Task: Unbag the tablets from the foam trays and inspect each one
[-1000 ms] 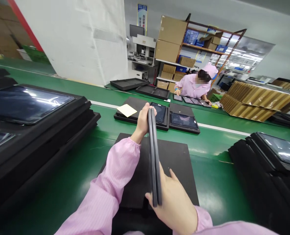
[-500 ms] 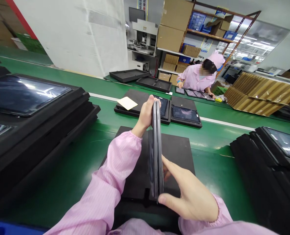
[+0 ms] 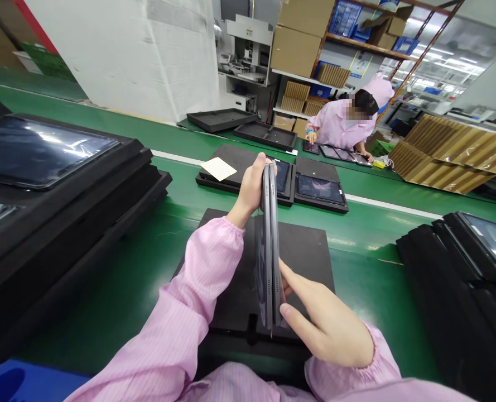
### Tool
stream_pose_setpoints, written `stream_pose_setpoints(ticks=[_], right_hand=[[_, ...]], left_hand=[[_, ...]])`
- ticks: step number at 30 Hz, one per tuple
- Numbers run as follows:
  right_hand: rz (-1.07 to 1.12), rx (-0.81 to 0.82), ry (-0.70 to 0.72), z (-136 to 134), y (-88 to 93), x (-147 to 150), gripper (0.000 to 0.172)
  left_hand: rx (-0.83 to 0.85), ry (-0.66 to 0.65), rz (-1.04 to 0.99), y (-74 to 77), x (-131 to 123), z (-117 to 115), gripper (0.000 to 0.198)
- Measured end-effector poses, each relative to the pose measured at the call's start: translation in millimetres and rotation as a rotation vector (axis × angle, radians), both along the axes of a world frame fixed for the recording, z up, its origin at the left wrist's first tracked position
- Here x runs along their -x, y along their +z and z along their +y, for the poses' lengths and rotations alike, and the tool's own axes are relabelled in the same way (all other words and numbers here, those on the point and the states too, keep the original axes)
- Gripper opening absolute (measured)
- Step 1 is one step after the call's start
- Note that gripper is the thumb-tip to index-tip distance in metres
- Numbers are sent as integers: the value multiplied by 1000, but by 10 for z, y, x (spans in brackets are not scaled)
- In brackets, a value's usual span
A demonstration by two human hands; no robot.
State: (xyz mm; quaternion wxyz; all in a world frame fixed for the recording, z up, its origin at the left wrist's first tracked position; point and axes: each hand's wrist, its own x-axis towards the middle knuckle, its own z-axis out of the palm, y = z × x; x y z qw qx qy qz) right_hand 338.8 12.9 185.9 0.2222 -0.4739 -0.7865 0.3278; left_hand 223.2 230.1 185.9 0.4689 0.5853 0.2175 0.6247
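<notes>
Two thin grey tablets [image 3: 272,240] are held face to face, standing on edge, with their speaker-hole edges facing up towards me. My left hand [image 3: 254,181] is closed around their far end, thumb on top. At the near end, my right hand [image 3: 329,321] touches the outer face of the right-hand tablet, its thumb and fingers apart. Some of its fingertips are hidden beside the tablet. Clear film shows along the left tablet's face, and a small film tip sticks out at the bottom. Beneath them lies a black foam tray [image 3: 304,251].
Black foam trays with tablets are stacked at left [image 3: 134,173] and right [image 3: 452,262]. Beyond my hands lie a tray with a tablet [image 3: 319,188] and a yellow paper [image 3: 218,168]. Across the green bench [image 3: 369,296], a co-worker [image 3: 348,123] handles tablets beside cardboard dividers [image 3: 452,156].
My right hand has shifted slightly up along the tablet, its thumb moving away from the bottom corner. My left hand keeps its grip. The view has tilted a little.
</notes>
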Motion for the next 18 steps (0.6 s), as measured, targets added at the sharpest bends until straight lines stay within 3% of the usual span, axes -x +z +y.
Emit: stream_pose_setpoints(ticks=[18], right_hand=[[1, -11, -20, 58, -3, -10, 61]], left_hand=[[50, 47, -10, -62, -32, 66, 59]])
